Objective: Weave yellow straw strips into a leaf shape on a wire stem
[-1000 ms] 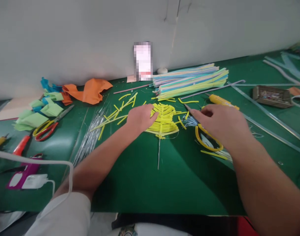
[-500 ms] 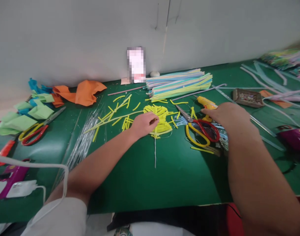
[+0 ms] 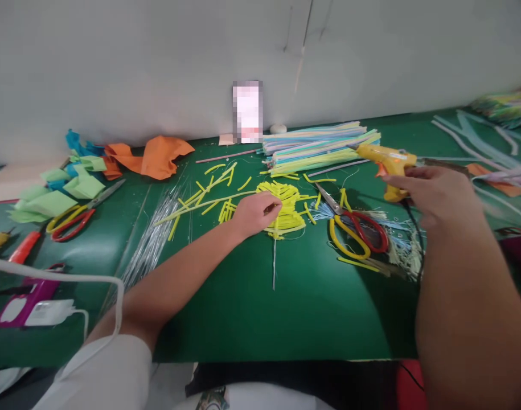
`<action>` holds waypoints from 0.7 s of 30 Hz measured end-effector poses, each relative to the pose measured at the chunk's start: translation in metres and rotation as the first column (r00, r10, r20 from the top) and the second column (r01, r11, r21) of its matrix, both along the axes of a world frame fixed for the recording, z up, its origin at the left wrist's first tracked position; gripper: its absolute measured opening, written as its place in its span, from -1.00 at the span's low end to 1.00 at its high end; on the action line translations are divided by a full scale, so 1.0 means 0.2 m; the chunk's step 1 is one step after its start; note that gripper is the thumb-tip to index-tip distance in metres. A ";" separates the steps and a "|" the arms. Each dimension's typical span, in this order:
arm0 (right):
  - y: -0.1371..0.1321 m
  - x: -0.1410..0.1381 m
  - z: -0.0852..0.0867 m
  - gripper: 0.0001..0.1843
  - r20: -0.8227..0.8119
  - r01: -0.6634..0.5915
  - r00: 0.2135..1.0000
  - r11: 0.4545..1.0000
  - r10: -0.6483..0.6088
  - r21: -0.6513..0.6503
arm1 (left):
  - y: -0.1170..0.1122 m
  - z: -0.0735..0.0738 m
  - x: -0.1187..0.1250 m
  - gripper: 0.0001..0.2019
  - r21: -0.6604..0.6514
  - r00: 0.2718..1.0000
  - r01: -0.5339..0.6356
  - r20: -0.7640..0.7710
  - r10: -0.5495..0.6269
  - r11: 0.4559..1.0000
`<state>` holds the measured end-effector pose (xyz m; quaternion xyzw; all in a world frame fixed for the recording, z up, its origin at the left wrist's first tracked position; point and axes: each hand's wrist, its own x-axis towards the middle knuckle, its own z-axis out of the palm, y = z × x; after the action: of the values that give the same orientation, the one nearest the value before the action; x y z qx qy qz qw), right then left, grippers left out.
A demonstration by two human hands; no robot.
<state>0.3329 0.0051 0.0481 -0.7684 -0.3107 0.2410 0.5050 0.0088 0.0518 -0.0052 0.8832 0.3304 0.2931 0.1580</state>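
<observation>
My right hand (image 3: 435, 191) is wrapped round the grip of a yellow hot glue gun (image 3: 386, 162), raised off the table, its nozzle pointing left. A black cord hangs from it. My left hand (image 3: 258, 213) is closed, fingers curled, over the left side of a yellow leaf shape (image 3: 288, 213) built from short pipe cleaner pieces on a thin stem. What its fingers hold, if anything, is hidden. Cut yellow pipe cleaner pieces (image 3: 200, 196) lie left of the leaf. Scissors with red and yellow handles (image 3: 349, 236) rest open to its right.
Behind lies a bundle of pastel pipe cleaners (image 3: 324, 145), beside a phone (image 3: 248, 111) propped at the wall. Clear thin strips (image 3: 151, 236), a second pair of scissors (image 3: 78, 219), and orange paper (image 3: 161, 156) are at left. A white cable (image 3: 72, 277) crosses the left foreground.
My right hand has lifted the glue gun off the table, up and to the right. My left hand stays at the leaf. The whole view has shifted slightly.
</observation>
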 end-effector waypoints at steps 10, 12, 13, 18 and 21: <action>-0.08 -0.30 0.10 -0.83 -0.599 -0.213 0.740 0.952 0.305 0.221 | -0.10 0.15 -0.04 -0.88 0.007 0.966 0.029 -0.256 -0.027 1.000; -0.13 -0.41 0.08 -0.78 -0.645 -0.328 0.632 0.902 0.430 0.280 | -0.14 0.15 -0.07 -0.86 0.006 0.948 0.076 -0.309 -0.070 0.997; -0.15 -0.47 0.07 -0.78 -0.646 -0.379 0.605 0.882 0.466 0.281 | -0.16 0.14 -0.08 -0.85 -0.004 0.943 0.088 -0.323 -0.084 0.996; -0.20 -0.68 -0.03 -0.81 -0.684 -0.491 0.560 0.853 0.467 0.181 | -0.20 0.08 -0.13 -0.85 -0.122 0.963 0.047 -0.257 -0.077 0.991; -0.19 -0.71 -0.09 -0.78 -0.687 -0.512 0.566 0.847 0.456 0.140 | -0.18 0.06 -0.15 -0.85 -0.181 0.977 0.057 -0.194 -0.092 0.982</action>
<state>0.1908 -0.0324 0.0297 -0.5222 -0.2855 0.6527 0.4689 -0.0206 0.0156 0.0060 0.9030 0.3356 0.1657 0.2111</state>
